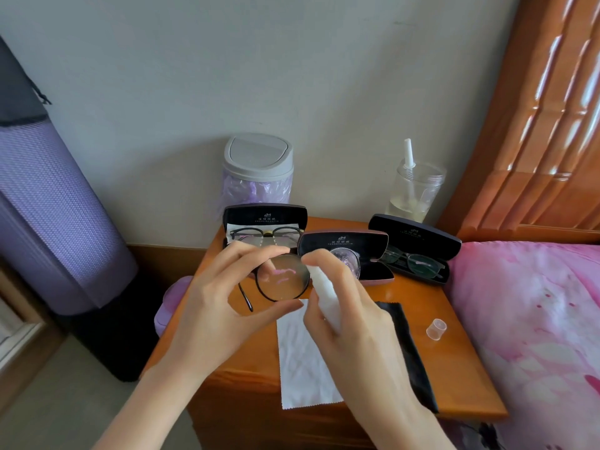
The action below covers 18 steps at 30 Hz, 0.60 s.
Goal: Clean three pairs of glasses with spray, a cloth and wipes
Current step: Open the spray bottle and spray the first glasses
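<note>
Above the middle of the orange-brown wooden surface (438, 303), the left hand (211, 306) pinches the round black-rimmed glasses (282, 277) by one lens rim, thumb at the rim's 6 o'clock and fingers curled over at 11 o'clock. One temple arm hangs down towards 7 o'clock. The right hand (350, 319) is wrapped round a slim white spray bottle (324, 300), forefinger on its head, the head just beside the held lens at 3 o'clock.

Flat on the surface beneath the hands lies a crumpled white wipe (302, 358); a black cleaning cloth (406, 352) lies beside it at 3 o'clock, partly hidden by the right wrist. A small clear plastic cap (436, 329) stands further out at 3 o'clock, near the edge.

At the back, three dark hard cases stand open. The left case (264, 216), at 12 o'clock from the held lens, holds dark-framed glasses with a gold bridge (266, 235). The middle case (344, 241) is at 1 o'clock. The right case (415, 235), at 2 o'clock, holds thin dark-framed glasses (412, 263).

Behind them stand a grey-lidded bin with a lilac liner (258, 157) and a clear jar with pale liquid (415, 193). A pink floral bed cover (535, 319) lies at 3 o'clock, a rolled purple mat (48, 206) at 9 o'clock.
</note>
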Available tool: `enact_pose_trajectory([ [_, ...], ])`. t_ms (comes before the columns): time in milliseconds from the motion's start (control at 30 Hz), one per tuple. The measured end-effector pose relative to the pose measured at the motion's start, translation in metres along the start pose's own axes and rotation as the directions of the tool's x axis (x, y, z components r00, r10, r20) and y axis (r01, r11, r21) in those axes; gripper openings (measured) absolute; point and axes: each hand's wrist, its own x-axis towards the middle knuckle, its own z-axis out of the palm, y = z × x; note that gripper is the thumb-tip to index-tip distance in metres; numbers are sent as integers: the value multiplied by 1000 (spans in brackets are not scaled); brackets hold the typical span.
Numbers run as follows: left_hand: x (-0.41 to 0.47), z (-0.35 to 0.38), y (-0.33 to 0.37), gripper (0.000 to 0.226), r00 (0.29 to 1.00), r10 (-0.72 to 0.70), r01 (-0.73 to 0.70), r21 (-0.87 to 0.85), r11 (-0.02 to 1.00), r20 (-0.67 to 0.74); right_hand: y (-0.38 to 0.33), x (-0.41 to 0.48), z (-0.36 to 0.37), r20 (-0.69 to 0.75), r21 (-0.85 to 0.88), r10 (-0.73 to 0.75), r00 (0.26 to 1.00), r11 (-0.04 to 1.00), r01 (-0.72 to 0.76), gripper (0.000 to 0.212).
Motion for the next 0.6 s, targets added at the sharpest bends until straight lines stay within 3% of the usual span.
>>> enact_pose_trajectory([
  [300, 0, 0, 1, 56, 1000, -4, 4, 8, 1000, 0, 1, -2, 0, 2, 2, 5, 1000, 1000, -5, 47],
  [433, -1, 0, 0, 56, 1000, -7, 7, 15, 1000, 4, 7, -4, 0, 1, -3, 28, 1000, 1000, -28, 56],
  [600, -1, 1, 1, 55, 1000, -5, 5, 10, 1000, 7, 12, -5, 0, -25, 51, 73, 997, 996, -72, 53],
])
